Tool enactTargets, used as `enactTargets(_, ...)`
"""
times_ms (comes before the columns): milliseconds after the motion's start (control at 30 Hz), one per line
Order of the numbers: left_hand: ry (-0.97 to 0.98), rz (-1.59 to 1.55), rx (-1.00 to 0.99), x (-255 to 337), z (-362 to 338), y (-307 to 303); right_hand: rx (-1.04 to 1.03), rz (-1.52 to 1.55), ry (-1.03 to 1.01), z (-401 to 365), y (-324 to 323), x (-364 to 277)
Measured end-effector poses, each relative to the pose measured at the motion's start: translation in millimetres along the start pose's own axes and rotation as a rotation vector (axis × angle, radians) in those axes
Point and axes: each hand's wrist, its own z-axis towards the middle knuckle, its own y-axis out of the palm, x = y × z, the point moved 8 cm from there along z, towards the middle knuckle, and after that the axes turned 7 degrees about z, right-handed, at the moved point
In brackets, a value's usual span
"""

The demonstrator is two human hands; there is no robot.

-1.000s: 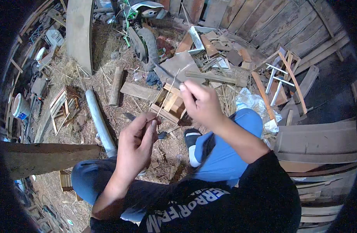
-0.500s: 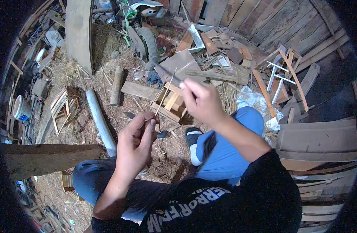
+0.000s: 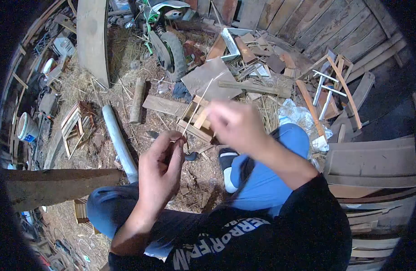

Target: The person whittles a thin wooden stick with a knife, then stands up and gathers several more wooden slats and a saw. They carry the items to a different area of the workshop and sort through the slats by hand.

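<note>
My left hand (image 3: 162, 165) pinches the lower end of a thin pale wooden stick (image 3: 198, 104), which slants up and to the right. Close to the right of the stick is my right hand (image 3: 233, 122), its fingers curled and smeared by motion; whether it holds anything cannot be made out. Behind both hands, a small wooden box frame (image 3: 195, 131) rests on the straw-strewn ground, partly covered by my right hand.
A pale pole (image 3: 119, 141) and a short log (image 3: 137, 101) lie to the left. A thick beam (image 3: 63, 183) juts in at left. Beyond are a motorbike wheel (image 3: 173, 54), scrap boards (image 3: 210, 79) and a white bucket (image 3: 28, 128).
My right hand has moved slightly down beside the stick, and the dark blade-like object near its fingers no longer shows. My left hand keeps its pinch on the stick.
</note>
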Motion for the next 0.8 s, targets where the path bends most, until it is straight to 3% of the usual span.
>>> enactTargets(167,-0.021,-0.003,-0.032,-0.5,0.5,1.5,-0.054,0.046,-0.055,-6.4,6.1,-14.3)
enactTargets(267,-0.016,0.037,-0.02,-3.1,1.2,-0.6,-0.022,-0.029,0.011,0.6,-5.2,0.8)
enactTargets(300,-0.007,0.035,-0.001,1.5,-0.2,-0.7,-0.016,-0.106,0.131,6.2,-11.4,16.4)
enactTargets(400,0.001,0.073,0.0,3.0,0.6,0.0,0.029,-0.027,-0.045,1.2,-9.2,-3.2)
enactTargets(433,-0.001,0.098,-0.012,2.5,2.1,0.5,-0.041,-0.014,-0.054,-4.2,0.0,-12.2)
enactTargets(567,-0.009,0.046,-0.015,5.1,-0.4,2.5,0.021,-0.113,0.132,5.6,-10.7,25.3)
enactTargets(700,-0.023,0.012,-0.029,1.5,0.3,4.6,-0.006,0.026,-0.08,-3.0,-0.6,-16.0)
enactTargets(800,-0.036,0.012,-0.013,3.7,0.0,1.8,0.048,-0.032,0.16,2.3,-6.7,31.6)
